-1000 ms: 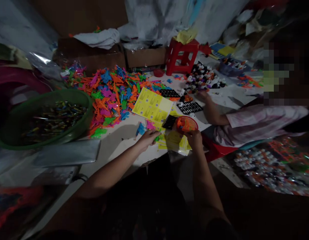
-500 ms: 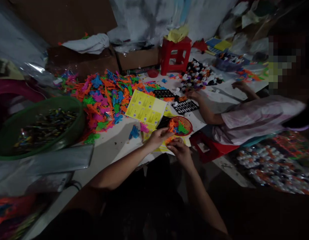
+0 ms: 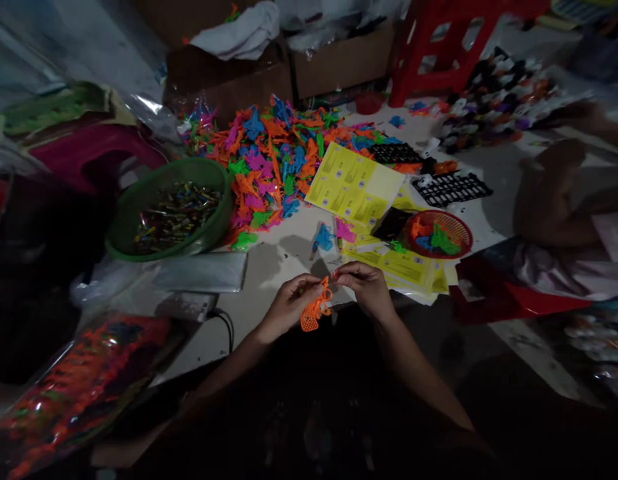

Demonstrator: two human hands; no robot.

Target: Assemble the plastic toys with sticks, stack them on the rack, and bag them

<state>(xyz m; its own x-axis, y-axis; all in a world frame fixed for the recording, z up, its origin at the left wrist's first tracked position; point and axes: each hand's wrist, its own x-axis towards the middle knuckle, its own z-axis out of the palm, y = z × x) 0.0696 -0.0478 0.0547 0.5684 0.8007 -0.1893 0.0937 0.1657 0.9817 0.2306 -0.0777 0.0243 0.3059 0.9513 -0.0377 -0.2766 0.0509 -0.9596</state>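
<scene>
My left hand (image 3: 291, 303) is closed around an orange plastic toy gun (image 3: 316, 310), its cross-hatched grip pointing down toward me. Close to the toy's upper end, my right hand (image 3: 366, 287) pinches a small red piece (image 3: 335, 274) too small to name. Just beyond the hands, a blue plastic toy (image 3: 323, 237) and a pink one (image 3: 345, 229) lie on the worktop. A red basket (image 3: 463, 230) beyond my right hand holds orange, blue and green toys.
Yellow printed sheets (image 3: 359, 175) lie in front of a heap of colourful plastic toys (image 3: 269, 160). At left stands a green basin (image 3: 223, 193) of small parts. A red stool (image 3: 433, 73) is at the back; a co-worker's arm (image 3: 553, 180) reaches in from the right.
The view has swung left. My hands have moved away from beside the red basket, nearer to me, with the orange toy gun now plainly seen in the left hand.
</scene>
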